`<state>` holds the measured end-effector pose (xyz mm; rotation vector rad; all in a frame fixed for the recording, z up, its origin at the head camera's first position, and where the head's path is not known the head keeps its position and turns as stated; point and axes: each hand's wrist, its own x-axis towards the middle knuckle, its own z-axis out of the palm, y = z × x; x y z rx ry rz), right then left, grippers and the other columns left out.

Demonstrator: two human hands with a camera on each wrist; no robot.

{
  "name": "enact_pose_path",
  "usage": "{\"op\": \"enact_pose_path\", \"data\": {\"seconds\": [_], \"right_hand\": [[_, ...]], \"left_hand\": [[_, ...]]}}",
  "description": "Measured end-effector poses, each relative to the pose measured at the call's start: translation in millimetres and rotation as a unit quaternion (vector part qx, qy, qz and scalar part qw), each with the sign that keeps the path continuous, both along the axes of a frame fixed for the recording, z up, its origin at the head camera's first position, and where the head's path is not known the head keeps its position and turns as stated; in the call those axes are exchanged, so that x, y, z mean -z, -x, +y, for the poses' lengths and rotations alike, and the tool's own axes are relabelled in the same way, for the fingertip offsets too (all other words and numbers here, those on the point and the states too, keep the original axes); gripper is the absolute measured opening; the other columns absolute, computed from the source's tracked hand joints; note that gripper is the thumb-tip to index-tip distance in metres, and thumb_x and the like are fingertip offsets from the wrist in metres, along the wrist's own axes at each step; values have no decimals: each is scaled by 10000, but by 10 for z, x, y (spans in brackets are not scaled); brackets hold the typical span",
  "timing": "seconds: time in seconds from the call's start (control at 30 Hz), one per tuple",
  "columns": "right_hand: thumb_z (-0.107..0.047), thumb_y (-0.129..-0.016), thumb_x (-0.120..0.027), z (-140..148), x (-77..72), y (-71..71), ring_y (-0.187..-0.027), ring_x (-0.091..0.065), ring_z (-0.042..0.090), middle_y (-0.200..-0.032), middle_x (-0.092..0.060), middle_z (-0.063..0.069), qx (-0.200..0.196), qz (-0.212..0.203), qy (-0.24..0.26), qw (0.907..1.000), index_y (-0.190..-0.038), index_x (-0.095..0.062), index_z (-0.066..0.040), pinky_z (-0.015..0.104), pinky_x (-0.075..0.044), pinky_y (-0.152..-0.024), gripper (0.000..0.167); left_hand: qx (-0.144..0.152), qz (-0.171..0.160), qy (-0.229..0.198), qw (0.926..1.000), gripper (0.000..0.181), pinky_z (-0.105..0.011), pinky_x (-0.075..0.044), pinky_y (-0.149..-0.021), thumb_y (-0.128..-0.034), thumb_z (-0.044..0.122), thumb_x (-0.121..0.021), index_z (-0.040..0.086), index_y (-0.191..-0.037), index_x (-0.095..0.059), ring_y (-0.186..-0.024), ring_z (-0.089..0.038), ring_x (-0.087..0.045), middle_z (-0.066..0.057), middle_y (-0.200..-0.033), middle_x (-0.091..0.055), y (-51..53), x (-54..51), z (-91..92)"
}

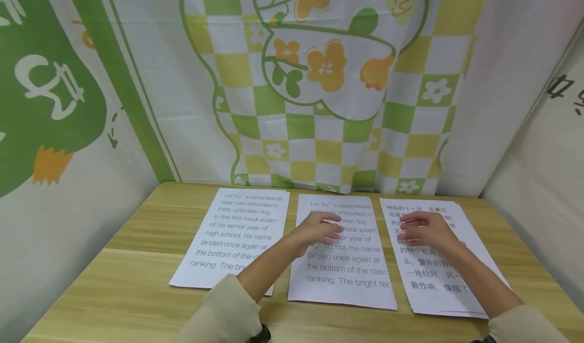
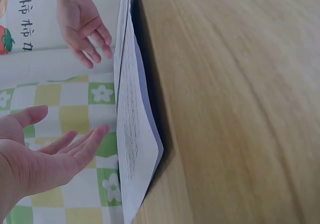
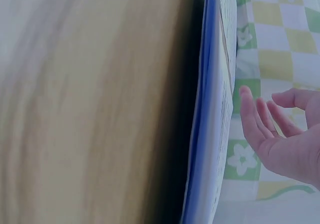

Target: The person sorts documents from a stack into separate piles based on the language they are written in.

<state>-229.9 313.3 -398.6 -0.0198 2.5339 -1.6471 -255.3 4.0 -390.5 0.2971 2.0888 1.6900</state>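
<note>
Three printed paper stacks lie side by side on the wooden table. The left paper stack (image 1: 228,241) and the middle paper stack (image 1: 342,277) carry English text; the right paper stack (image 1: 422,269) carries Chinese characters. Over the upper part of the middle stack hovers my left hand (image 1: 315,234), its fingers loosely bent and holding nothing. My right hand (image 1: 431,234) hangs over the right stack in a similar pose. The left wrist view shows a gap between the left hand (image 2: 50,164) and the sheets (image 2: 137,149). In the right wrist view, the right hand (image 3: 285,139) is likewise apart from the paper edges (image 3: 212,134).
The light wooden table (image 1: 123,262) extends around the stacks. A green-and-yellow checked curtain (image 1: 310,130) hangs along its back edge. Pale printed cloth walls stand at the left (image 1: 91,221) and right (image 1: 547,191).
</note>
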Motion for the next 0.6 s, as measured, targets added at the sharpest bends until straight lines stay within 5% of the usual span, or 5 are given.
{"op": "enact_pose_path", "data": {"seconds": [0.3,0.6], "right_hand": [[-59,-1044,-567,-148,18,-13,-1004,-755,319,-1204,-649,264,-415,-613,886,9933,-1407,-430,186,433,-642,-864,459],[-64,-1042,-564,-187,24,-12,-997,-755,311,-1190,-649,238,-332,-1145,1271,9847,-1462,-397,153,465,-638,-866,501]], "left_hand": [[-421,-253,-26,9988,568,-496,-526,-1068,-959,148,-678,-9,-1479,-513,-1287,-406,-582,-188,-1343,-646,23,-26,-254],[-871,-395,-31,9954,586,-550,-460,-1133,-963,161,-658,-5,-1498,-484,-1372,-468,-477,-253,-1471,-523,3,-30,-548]]}}
